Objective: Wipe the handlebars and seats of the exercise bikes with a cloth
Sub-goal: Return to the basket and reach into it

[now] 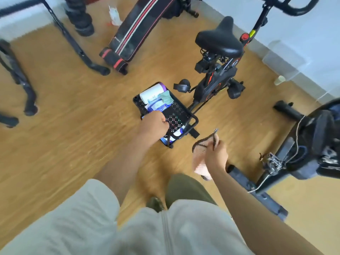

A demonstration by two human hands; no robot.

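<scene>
You are gripping the pink cloth (199, 162) in your right hand (216, 156), its fingers curling round the dark-trimmed edge while the rest is hanging below them. Ahead and left of those fingers, your left hand (153, 124) is sitting at the near edge of the black cart (181, 115); its fingers are curling, but blur is hiding whether they are gripping anything. Beyond them a white roll (150, 92) is lying in the cart. Farther right, the bike seat (219, 39) and handlebars (294, 11) are standing well apart from both hands.
</scene>
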